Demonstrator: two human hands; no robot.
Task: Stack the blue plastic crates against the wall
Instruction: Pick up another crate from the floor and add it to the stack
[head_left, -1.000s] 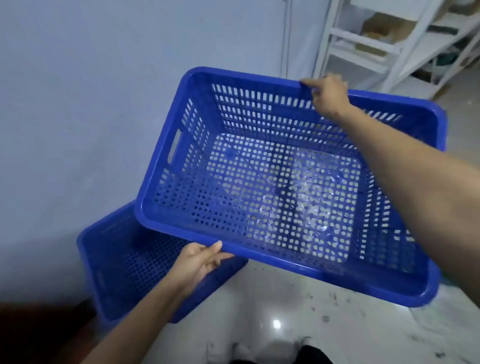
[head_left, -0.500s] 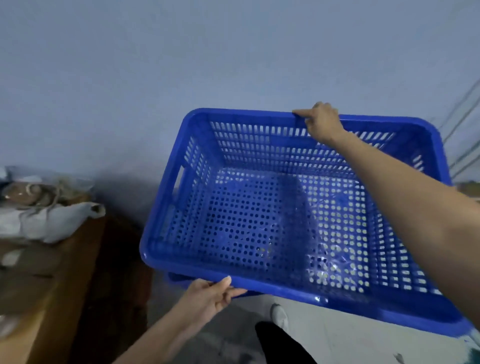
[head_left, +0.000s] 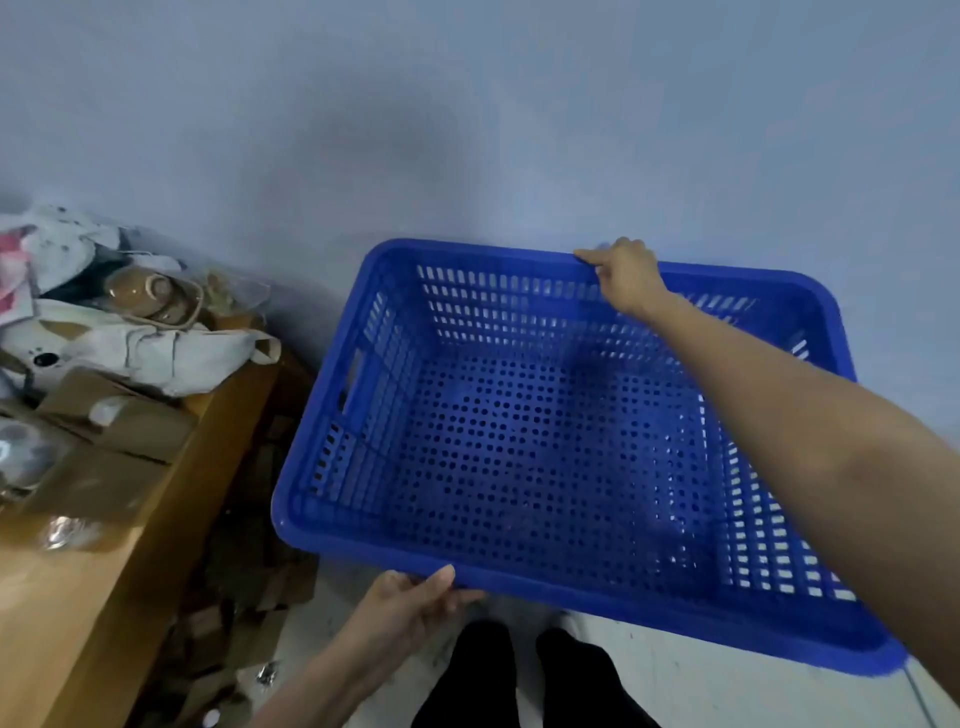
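Observation:
A blue perforated plastic crate (head_left: 519, 441) fills the middle of the view, its far long side close to the pale wall (head_left: 467, 130). My right hand (head_left: 626, 278) grips the far rim near its middle. My left hand (head_left: 415, 603) holds the near rim from below, thumb on top. Dark blue shows through the crate's floor holes, so I cannot tell whether another crate lies under it. The crate sits a little tilted, lower at the right near corner.
A wooden table (head_left: 78, 597) stands at the left, loaded with a cloth bag (head_left: 156, 348), cardboard pieces (head_left: 104, 415) and a brown jar (head_left: 145, 293). Cardboard scraps (head_left: 234, 597) lie on the floor beside it. My dark trouser legs (head_left: 519, 675) are below the crate.
The crate has come down and toward the wall in both hands. The view has swung left, bringing the wooden table into sight; the lower crate is no longer visible.

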